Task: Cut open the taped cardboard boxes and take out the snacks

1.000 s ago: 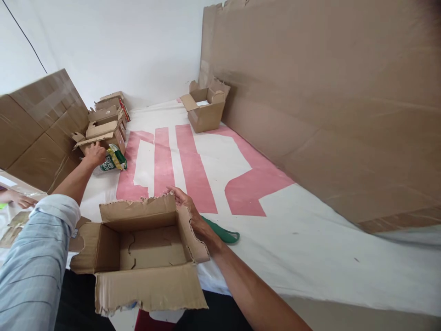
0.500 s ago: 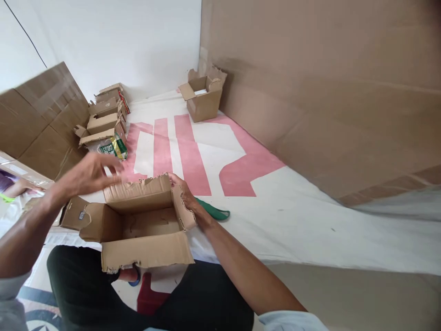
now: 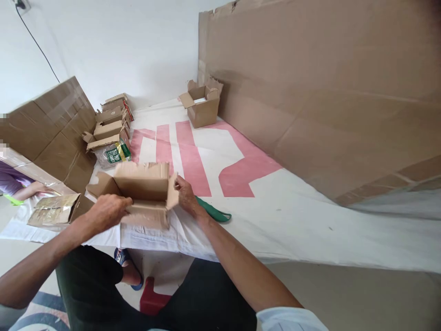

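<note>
- Right now one open cardboard box (image 3: 144, 186) sits at the near edge of the white sheet (image 3: 292, 225), its flaps raised, between the person's two hands.
- One left hand (image 3: 106, 211) curls its fingers over the near wall of the box, gripping it; one right hand (image 3: 186, 195) pinches the right flap between thumb and fingers.
- One green tool handle (image 3: 213, 212) lies on the sheet just beside the right wrist.
- Red shapes (image 3: 193, 156) are printed on the sheet, which is spread on the floor of a white-walled room.
- One stack of small boxes (image 3: 110, 124) stands at the far left, with one green-and-yellow packet (image 3: 117, 154) in front of it.
- One more open box (image 3: 201, 103) stands at the far corner.
- Two large cardboard sheets lean on the walls: one to the right (image 3: 327, 92), one to the left (image 3: 48, 128).
- Another person's arm (image 3: 31, 189) shows at the left edge, well apart.
</note>
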Demonstrator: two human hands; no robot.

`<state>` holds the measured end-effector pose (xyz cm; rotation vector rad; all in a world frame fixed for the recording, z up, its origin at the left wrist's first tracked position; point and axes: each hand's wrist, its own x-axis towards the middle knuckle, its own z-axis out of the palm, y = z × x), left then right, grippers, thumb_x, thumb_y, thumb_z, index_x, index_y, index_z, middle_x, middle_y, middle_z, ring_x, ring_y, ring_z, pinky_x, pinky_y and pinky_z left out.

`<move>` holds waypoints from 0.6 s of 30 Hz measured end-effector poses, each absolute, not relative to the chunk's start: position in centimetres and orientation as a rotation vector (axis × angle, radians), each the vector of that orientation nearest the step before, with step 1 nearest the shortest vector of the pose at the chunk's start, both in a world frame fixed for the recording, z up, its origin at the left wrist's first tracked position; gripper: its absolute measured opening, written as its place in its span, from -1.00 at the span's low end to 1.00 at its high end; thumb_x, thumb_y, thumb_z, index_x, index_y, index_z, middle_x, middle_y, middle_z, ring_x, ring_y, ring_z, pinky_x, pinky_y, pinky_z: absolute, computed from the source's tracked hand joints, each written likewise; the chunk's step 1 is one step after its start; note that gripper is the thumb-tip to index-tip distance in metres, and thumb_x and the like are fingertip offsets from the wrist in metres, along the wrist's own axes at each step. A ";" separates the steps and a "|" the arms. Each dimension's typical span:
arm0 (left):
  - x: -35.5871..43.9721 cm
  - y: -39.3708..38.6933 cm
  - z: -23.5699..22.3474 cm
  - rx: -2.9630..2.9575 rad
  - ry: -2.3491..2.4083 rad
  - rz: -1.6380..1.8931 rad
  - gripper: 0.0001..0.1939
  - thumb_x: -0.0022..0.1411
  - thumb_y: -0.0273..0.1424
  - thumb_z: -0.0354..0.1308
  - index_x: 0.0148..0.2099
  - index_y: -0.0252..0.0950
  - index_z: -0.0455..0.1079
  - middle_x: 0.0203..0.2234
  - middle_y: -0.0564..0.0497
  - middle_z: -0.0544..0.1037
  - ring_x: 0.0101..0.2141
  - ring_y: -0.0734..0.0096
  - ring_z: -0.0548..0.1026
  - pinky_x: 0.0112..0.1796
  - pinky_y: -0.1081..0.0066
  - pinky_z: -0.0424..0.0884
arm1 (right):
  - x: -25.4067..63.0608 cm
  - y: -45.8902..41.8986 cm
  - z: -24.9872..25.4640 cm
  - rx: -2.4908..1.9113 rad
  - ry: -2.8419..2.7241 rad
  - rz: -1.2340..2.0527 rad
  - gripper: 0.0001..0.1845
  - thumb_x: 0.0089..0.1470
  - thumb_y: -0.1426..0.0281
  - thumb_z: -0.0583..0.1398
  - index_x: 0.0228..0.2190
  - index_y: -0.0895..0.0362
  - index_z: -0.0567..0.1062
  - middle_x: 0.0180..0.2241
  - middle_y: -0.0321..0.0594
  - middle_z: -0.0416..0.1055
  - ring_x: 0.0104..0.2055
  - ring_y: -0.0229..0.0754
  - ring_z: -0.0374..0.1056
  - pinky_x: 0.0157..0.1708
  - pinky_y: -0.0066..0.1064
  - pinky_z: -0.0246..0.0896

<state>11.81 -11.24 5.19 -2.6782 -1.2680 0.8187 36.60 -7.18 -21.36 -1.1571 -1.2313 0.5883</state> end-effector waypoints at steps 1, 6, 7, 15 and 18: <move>11.3 -9.7 5.6 -2.607 -1.306 0.778 -0.78 0.57 -0.39 0.21 0.11 -0.16 0.66 -0.02 -0.22 0.84 0.08 -0.17 0.80 -0.03 0.16 0.63 | 36.6 -7.3 -21.3 -1.164 -1.224 0.583 -0.61 0.32 0.20 0.24 0.07 0.07 0.69 -0.08 -0.09 0.68 -0.20 -0.03 0.56 -0.19 -0.20 0.57; 8.4 -0.8 6.6 -2.322 -1.500 0.645 -0.70 0.53 -0.35 0.18 0.15 -0.10 0.71 0.07 -0.21 0.83 0.17 -0.24 0.76 -0.01 0.17 0.61 | 36.7 -7.4 -21.3 -1.213 -1.242 0.591 -0.64 0.24 0.27 0.30 0.04 0.02 0.70 -0.07 -0.08 0.68 -0.16 0.00 0.57 -0.11 -0.15 0.61; 7.8 0.8 6.5 -2.291 -1.538 0.626 -0.69 0.53 -0.34 0.20 0.16 -0.11 0.72 0.08 -0.22 0.83 0.19 -0.24 0.75 0.01 0.17 0.61 | 36.7 -7.4 -21.3 -1.224 -1.258 0.583 -0.65 0.24 0.30 0.29 0.03 0.02 0.71 -0.07 -0.08 0.68 -0.17 0.00 0.57 -0.12 -0.16 0.61; 5.4 8.2 4.6 -2.278 -1.756 0.538 -0.59 0.50 -0.36 0.23 0.27 -0.31 0.72 0.19 -0.37 0.77 0.29 -0.25 0.67 0.14 0.18 0.58 | 36.6 -7.5 -21.5 -1.263 -1.340 0.528 -0.65 0.28 0.33 0.28 0.05 0.04 0.71 -0.04 -0.09 0.68 -0.20 -0.04 0.56 -0.09 -0.19 0.60; 5.4 9.3 4.7 -2.257 -1.814 0.486 -0.56 0.46 -0.36 0.26 0.28 -0.38 0.70 0.16 -0.40 0.77 0.22 -0.25 0.68 0.10 0.16 0.58 | 36.6 -7.6 -21.5 -1.269 -1.362 0.512 -0.65 0.29 0.34 0.29 0.06 0.05 0.71 -0.03 -0.08 0.68 -0.19 -0.03 0.57 -0.08 -0.17 0.60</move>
